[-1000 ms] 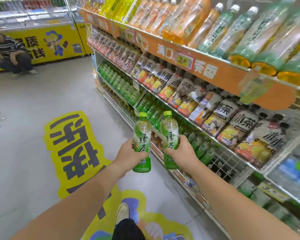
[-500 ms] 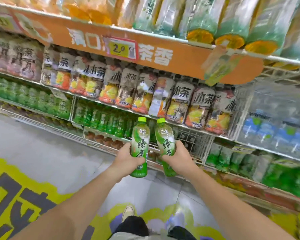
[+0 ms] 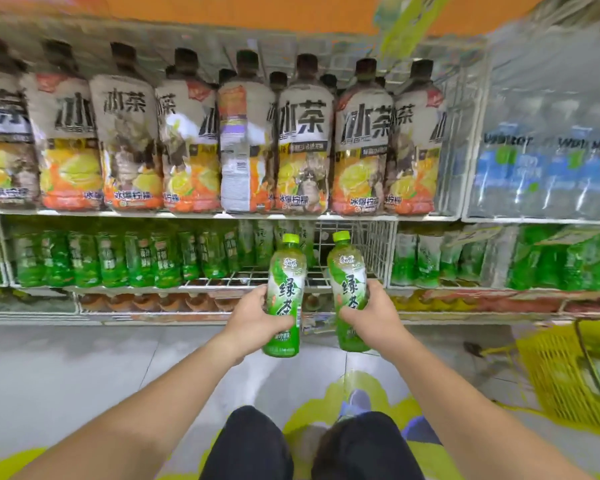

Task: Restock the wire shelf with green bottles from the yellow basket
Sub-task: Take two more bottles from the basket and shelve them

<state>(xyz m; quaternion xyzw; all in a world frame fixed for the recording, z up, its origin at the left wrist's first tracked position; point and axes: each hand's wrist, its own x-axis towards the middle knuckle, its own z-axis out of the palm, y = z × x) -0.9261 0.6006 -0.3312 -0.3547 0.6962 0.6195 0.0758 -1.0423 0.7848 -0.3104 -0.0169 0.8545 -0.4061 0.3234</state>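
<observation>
The wire shelf [image 3: 222,282] shows a bare gap straight ahead, the yellow basket [image 3: 561,375] sits on the floor to the right, and each hand is wrapped round an upright bottle just before that gap, the left hand [image 3: 250,320] round the left bottle [image 3: 284,292] and the right hand [image 3: 371,317] round the right bottle [image 3: 350,289] — so slide them in base first, label outward, one behind the other.

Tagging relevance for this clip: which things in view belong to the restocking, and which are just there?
Job: left green tea bottle, in left hand; right green tea bottle, in right hand; wire shelf; yellow basket.
Just there: iced tea bottles; water bottles; floor sticker.
</observation>
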